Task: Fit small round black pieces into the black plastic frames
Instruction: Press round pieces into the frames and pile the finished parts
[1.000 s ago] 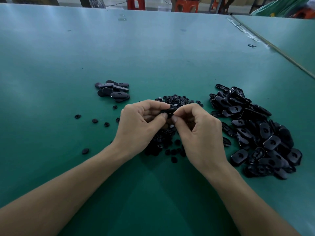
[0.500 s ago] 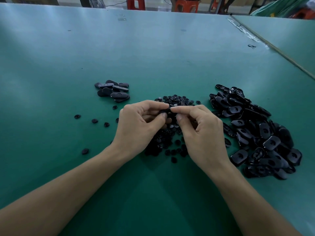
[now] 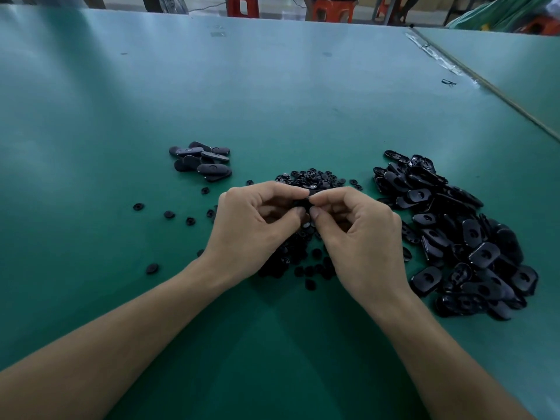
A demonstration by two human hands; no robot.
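My left hand (image 3: 254,225) and my right hand (image 3: 360,237) meet fingertip to fingertip over the middle of the green table (image 3: 272,86). Between them they pinch one black plastic frame (image 3: 304,204), mostly hidden by the fingers. I cannot tell whether a round piece sits in it. Under and behind the hands lies a heap of small round black pieces (image 3: 312,177). A big pile of empty black frames (image 3: 460,231) lies to the right. A small group of frames (image 3: 201,162) lies at the left rear.
Loose round pieces (image 3: 169,214) are scattered left of the hands, one (image 3: 152,268) close to my left forearm. A seam (image 3: 485,86) between tables runs along the far right. Red stools (image 3: 242,6) stand beyond the far edge.
The fingertips of both hands have closed in tighter round the frame, and the right thumb has come up beside the left thumb. The piles have not moved.
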